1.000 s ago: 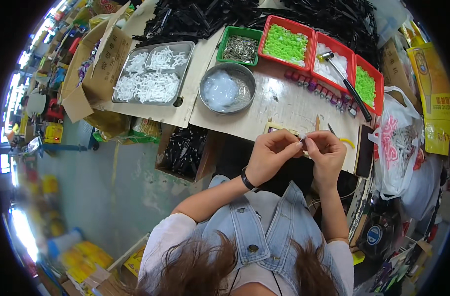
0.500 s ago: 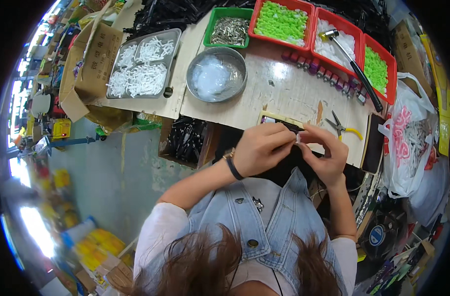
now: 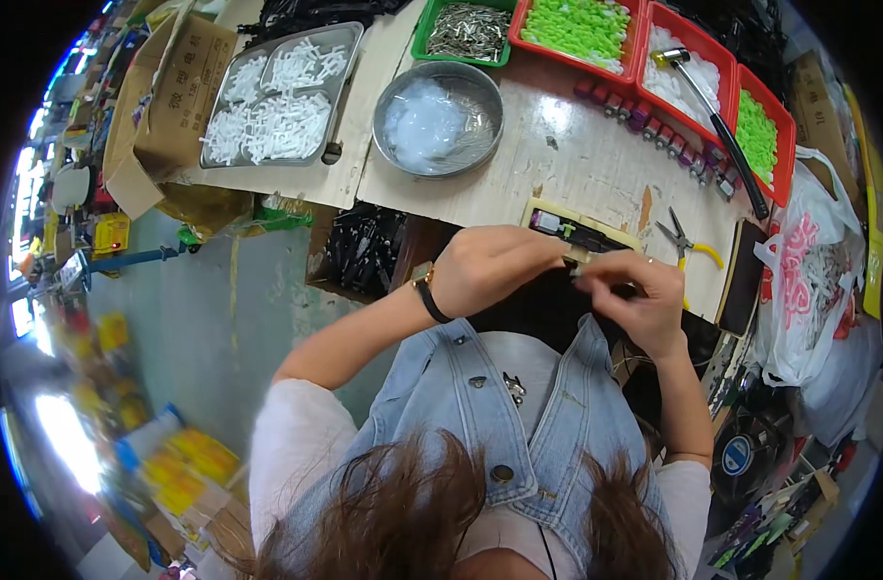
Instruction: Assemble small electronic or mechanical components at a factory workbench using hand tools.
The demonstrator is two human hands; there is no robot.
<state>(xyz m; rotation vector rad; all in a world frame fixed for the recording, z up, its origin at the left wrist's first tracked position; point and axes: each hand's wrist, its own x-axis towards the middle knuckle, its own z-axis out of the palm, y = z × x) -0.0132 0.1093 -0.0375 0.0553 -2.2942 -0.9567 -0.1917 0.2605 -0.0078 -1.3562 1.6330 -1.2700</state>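
At the table's front edge lies a cream-coloured holding block (image 3: 611, 232) with a black plastic housing (image 3: 587, 238) set in it. A small silver and purple motor (image 3: 546, 222) shows at the housing's left end. My left hand (image 3: 495, 275) reaches over the block's near side, its fingers together and their tips down by the housing. What they pinch, if anything, is hidden. My right hand (image 3: 645, 300) is just right of it, fingers curled and thumb drawn in. Something small and whitish shows near its fingertips, too blurred to name.
Behind the block stand a round metal bowl (image 3: 376, 130), a divided tray (image 3: 340, 82) of white plastic parts, a green bin (image 3: 461, 60) of metal pins and red bins (image 3: 785, 145). A hammer (image 3: 722, 135), several small motors (image 3: 654, 137), pliers (image 3: 688, 246) and a plastic bag (image 3: 799, 290) are rightward.
My hands have parted slightly, and more of the holding block and housing shows. The left hand has shifted a little left and up. The table things sit higher and farther right in view.
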